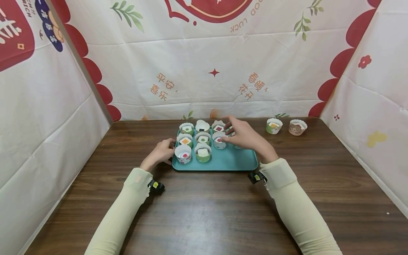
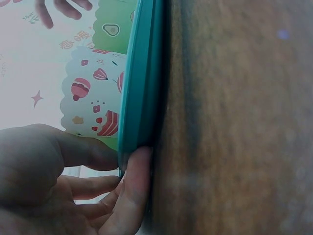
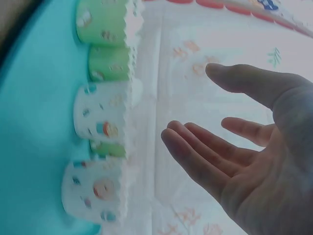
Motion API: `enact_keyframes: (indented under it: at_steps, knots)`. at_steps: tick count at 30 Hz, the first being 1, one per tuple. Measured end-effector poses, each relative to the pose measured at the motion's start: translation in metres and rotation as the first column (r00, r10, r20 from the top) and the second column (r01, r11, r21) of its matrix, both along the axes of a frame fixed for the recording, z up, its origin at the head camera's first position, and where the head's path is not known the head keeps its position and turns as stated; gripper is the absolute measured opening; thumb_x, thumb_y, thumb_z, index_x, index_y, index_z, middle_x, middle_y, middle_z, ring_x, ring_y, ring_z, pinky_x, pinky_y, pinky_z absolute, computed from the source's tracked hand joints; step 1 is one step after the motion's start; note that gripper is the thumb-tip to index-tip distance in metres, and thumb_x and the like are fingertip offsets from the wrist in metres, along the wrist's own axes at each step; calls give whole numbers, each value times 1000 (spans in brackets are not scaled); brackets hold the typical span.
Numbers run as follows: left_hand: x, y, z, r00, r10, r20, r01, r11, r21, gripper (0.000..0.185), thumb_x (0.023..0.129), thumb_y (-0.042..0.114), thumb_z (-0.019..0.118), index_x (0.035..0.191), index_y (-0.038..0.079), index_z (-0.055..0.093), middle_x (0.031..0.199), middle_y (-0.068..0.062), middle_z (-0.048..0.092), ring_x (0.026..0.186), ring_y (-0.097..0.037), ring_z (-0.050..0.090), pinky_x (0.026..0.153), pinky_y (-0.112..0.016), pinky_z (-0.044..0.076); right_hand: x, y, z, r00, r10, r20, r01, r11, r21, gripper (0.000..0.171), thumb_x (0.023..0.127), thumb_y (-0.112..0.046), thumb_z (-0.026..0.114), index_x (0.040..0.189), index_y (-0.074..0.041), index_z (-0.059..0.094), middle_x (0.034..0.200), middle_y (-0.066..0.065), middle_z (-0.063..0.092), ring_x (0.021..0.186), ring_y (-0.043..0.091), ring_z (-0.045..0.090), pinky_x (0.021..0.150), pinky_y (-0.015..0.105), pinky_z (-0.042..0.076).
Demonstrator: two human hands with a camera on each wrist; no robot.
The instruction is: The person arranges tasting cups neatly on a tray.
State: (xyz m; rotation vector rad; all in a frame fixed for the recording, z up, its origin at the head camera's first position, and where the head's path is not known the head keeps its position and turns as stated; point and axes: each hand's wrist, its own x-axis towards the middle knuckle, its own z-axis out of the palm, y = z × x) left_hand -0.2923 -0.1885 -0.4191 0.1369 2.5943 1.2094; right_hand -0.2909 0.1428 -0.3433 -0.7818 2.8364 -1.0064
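A teal tray carries several paper cupcake cups with small blocks inside. My left hand grips the tray's left edge; in the left wrist view its fingers meet at the rim. Beside that grip stands a white patterned cup, with a green cup to its right. My right hand hovers over the tray's right part, fingers extended and apart, holding nothing in the right wrist view. Below it are a white cup and another white cup. Cups at the tray's back right are partly hidden by this hand.
A green cup and a brownish cup stand on the wooden table, right of the tray near the back edge. A printed white cloth hangs behind the table and along both sides.
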Motion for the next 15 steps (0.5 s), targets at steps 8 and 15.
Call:
enact_keyframes:
  at_steps: [8,15]
  knots:
    - [1,-1,0,1000,2,1,-2,1000,1,53,103,13,48,153,-1,40,137,-25,56,109,-32,63,67,-36,66,-7,30,7,997,-74,-35,73,997,-10,70,97,-21,73,155,-7,38,136,23,61,123,38,64,98,54,57]
    - [0,-1,0,1000,1,4,-1,1000,6,54,103,13,49,154,-1,39,139,-26,55,111,-32,63,68,-37,66,-15,59,7,986,-151,-63,150,988,-29,60,98,-18,70,150,-3,43,138,28,59,126,46,61,102,59,54]
